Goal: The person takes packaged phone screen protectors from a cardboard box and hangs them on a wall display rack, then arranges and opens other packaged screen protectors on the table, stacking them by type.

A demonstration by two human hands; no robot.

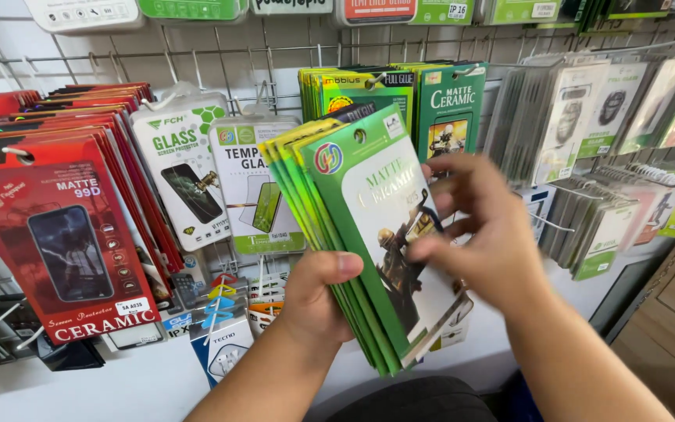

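- head view: left hand (318,293) gripped a fanned stack of green packs (353,234) from below, thumb across the front, fingers closed behind the stack.
- right hand (482,234) lay on the front pack, fingers curled, fingertips pinching at its right edge; the hand was blurred, so how firm the pinch was could not be told.
- stack was held in mid-air in front of the wire rack (275,55), tilted, tops leaning left, apart from the hanging goods.
- step in hand, as a judgement: sorting through the packs, front one being worked loose from the fan.
- next move likely called for the left thumb to ease off while the right slid one pack clear; otherwise several would drag along.
- edges: red packs (72,234) hung close on the left, white glass packs (185,172) just behind the stack, green hanging packs (431,109) behind the top edge, grey packs (580,117) on hooks to the right.
- hook tips stuck out toward the hands on both sides; open room lay mostly below and toward the body.
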